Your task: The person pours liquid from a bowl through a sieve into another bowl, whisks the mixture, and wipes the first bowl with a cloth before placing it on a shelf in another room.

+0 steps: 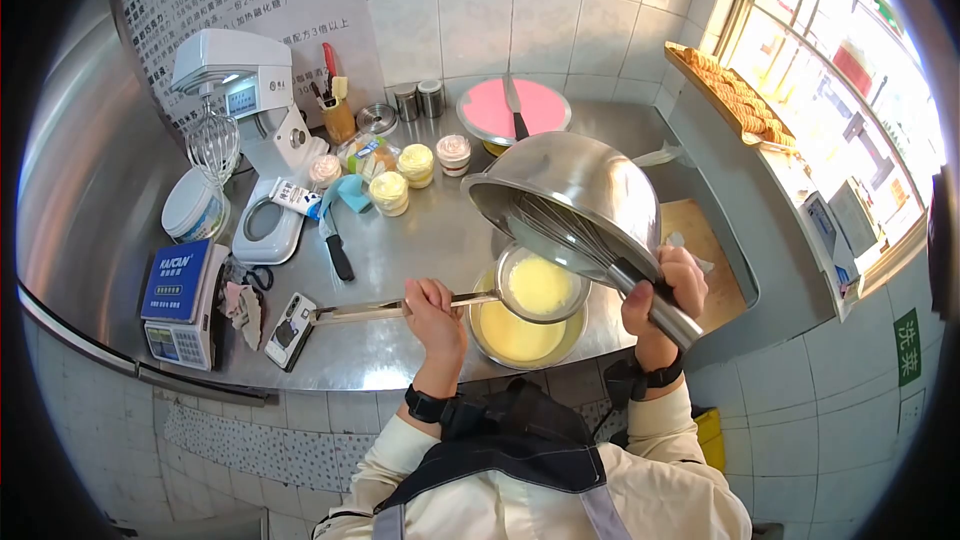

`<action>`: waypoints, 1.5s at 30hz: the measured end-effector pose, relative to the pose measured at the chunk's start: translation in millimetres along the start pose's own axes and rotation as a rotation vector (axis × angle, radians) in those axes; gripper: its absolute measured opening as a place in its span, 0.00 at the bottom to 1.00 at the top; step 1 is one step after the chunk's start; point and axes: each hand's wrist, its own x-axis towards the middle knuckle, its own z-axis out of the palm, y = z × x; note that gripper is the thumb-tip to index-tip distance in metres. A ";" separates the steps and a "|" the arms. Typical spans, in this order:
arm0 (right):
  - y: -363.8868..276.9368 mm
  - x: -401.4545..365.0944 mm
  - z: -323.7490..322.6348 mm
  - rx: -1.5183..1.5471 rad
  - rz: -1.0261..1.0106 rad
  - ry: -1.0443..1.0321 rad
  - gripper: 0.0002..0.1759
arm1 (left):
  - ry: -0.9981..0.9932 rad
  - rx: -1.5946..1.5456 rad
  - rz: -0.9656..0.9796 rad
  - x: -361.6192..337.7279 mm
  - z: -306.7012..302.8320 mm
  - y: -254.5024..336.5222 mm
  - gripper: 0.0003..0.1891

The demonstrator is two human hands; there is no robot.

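Your left hand (432, 308) keeps a closed grip on the long flat handle of the round steel mesh strainer (540, 285). The strainer sits at centre frame, level above the shallow steel bowl of yellow liquid (515, 342) on the steel table (420, 240). Your right hand (668, 292) is closed on the rim of the large polished stainless-steel mixing bowl (590, 185), which is tilted over the strainer. The handle of the wire whisk (560, 228) is trapped in the same grip. Judge the mixing bowl rigid, smooth and probably slippery; hold it at the rim. The loaded strainer will likely feel front-heavy; grip its handle near the basket.
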 end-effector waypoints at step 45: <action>12.5 -10.7 9.3 -0.051 -0.049 -0.016 0.15 | 0.031 0.006 0.038 -0.7 -2.1 -2.2 0.21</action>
